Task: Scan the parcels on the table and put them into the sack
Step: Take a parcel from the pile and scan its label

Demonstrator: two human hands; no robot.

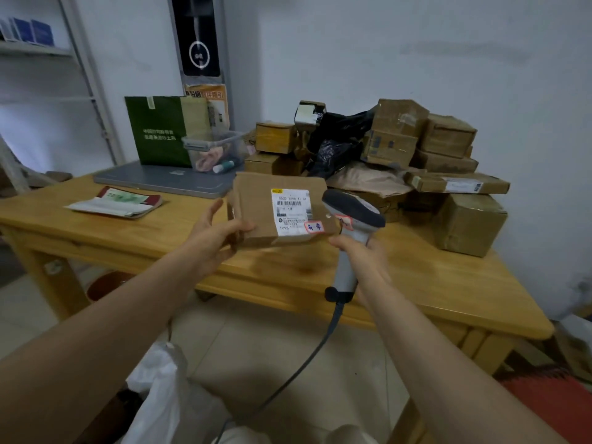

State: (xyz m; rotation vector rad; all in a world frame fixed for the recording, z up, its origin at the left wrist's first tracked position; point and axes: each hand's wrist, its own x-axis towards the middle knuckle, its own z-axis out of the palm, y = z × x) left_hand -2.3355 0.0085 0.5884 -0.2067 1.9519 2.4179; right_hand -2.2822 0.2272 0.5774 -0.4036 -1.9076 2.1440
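Note:
My left hand (213, 241) grips a flat brown cardboard parcel (256, 203) by its left edge, holding it above the wooden table (288, 267) with its white barcode label facing me. My right hand (363, 261) holds a grey corded barcode scanner (352, 216) by the handle, its head right beside the parcel's label. A heap of cardboard parcels (416, 155) and black and brown bags lies on the table's right half. The white sack (163, 395) stands on the floor at the lower left, below my left arm.
A grey laptop (160, 181), a clear plastic box (214, 149), a green paper bag (160, 133) and a booklet (118, 203) sit on the table's left half. A shelf stands far left. The scanner cable hangs down to the floor. Something red lies at the lower right.

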